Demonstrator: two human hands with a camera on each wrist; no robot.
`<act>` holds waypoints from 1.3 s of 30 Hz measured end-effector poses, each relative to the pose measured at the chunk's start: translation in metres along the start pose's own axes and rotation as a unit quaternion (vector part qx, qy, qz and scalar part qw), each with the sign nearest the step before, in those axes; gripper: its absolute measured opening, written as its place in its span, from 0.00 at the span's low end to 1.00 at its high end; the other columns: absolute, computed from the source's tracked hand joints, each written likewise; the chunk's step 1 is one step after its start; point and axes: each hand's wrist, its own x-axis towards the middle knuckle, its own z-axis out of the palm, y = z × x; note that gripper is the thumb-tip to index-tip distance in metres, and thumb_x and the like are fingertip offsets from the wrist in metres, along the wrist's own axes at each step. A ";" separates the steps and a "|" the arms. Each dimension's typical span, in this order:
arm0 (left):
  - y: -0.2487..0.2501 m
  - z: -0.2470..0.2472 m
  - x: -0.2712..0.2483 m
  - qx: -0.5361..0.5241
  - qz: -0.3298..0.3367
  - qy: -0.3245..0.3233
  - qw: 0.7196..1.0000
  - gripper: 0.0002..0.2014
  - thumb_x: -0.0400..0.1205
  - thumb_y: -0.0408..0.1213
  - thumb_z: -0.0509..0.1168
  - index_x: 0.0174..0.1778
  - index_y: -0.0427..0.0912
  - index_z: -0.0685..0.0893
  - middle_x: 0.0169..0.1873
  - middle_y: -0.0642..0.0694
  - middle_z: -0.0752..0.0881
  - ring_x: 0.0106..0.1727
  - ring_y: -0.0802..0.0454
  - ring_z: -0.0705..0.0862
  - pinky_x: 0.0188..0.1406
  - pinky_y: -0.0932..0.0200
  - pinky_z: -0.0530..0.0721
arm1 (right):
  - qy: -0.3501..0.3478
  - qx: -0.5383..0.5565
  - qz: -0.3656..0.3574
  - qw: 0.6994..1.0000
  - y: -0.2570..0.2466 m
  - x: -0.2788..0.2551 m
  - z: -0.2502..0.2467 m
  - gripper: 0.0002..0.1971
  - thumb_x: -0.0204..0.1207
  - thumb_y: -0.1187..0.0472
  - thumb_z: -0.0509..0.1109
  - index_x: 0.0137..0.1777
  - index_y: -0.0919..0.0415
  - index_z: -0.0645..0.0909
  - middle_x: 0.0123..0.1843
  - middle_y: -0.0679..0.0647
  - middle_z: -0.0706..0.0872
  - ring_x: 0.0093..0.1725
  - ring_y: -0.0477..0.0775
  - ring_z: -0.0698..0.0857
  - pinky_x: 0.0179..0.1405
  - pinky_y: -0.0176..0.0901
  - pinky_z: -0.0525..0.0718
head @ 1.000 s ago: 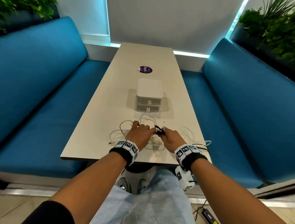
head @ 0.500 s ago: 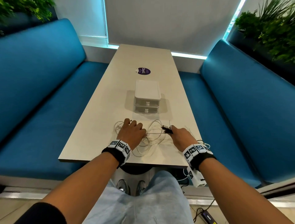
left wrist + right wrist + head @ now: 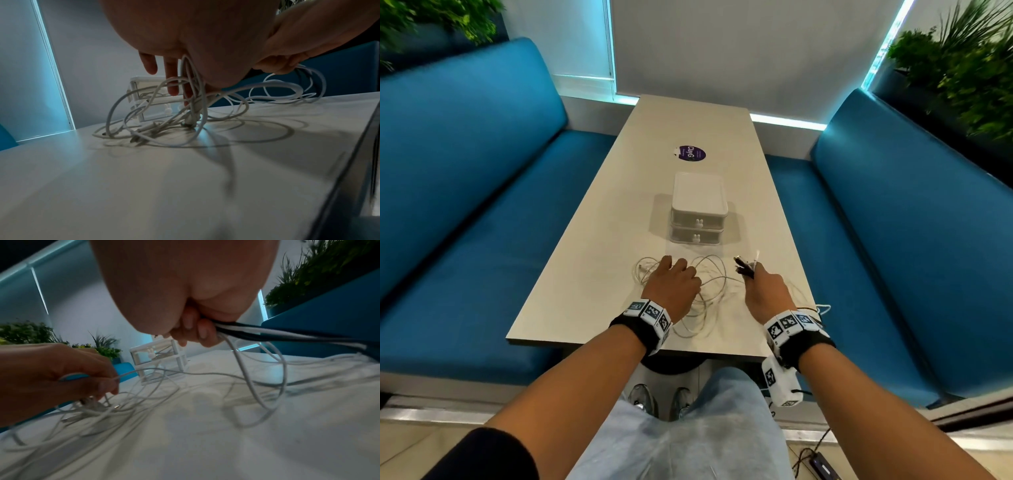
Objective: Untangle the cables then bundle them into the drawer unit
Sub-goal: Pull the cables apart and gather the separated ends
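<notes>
White cables (image 3: 709, 291) lie tangled on the table (image 3: 592, 274) in front of the white two-drawer unit (image 3: 698, 209), both drawers closed. My left hand (image 3: 674, 265) is down on the left part of the tangle; the right wrist view shows the left hand (image 3: 109, 382) pinching a white cable. The left wrist view shows cable loops (image 3: 115, 104) under the left hand's fingers (image 3: 170, 81). My right hand (image 3: 751, 277) grips a bunch of black and white cable ends (image 3: 744, 265). They trail back from my right hand (image 3: 195, 335) as a bundle (image 3: 267, 332).
Blue benches stand along the left side (image 3: 482, 240) and the right side (image 3: 893, 240) of the table. A purple sticker (image 3: 690, 153) lies beyond the drawer unit. Some cable hangs over the table's near right corner (image 3: 822, 306). Plants stand behind both benches.
My hands have drawn apart: the right one moved right with the cable ends, the left one moved left and forward. The tangle between them has spread out.
</notes>
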 end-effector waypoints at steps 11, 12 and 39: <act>0.011 0.004 -0.001 -0.047 0.012 -0.011 0.999 0.11 0.86 0.36 0.57 0.61 0.45 0.80 0.54 0.46 0.86 0.60 0.42 0.80 0.66 0.46 0.67 | -0.082 0.009 -0.119 0.990 -0.019 -0.007 0.011 0.11 0.85 0.56 0.61 0.59 0.61 0.80 0.52 0.63 0.88 0.52 0.66 0.85 0.48 0.52 0.81; 0.011 0.003 -0.001 -0.047 0.010 -0.010 0.999 0.11 0.87 0.40 0.57 0.59 0.46 0.82 0.54 0.46 0.86 0.60 0.42 0.80 0.66 0.45 0.67 | -0.087 -0.009 -0.119 0.989 -0.019 -0.007 0.010 0.11 0.85 0.56 0.61 0.59 0.61 0.79 0.52 0.64 0.88 0.52 0.66 0.85 0.48 0.53 0.82; 0.001 0.003 -0.009 -0.024 -0.038 -0.062 0.997 0.15 0.86 0.46 0.55 0.59 0.50 0.85 0.57 0.47 0.85 0.64 0.42 0.76 0.73 0.39 0.59 | -0.041 -0.011 -0.116 0.992 0.000 -0.015 -0.005 0.15 0.84 0.49 0.60 0.68 0.52 0.74 0.45 0.62 0.87 0.42 0.65 0.85 0.41 0.54 0.85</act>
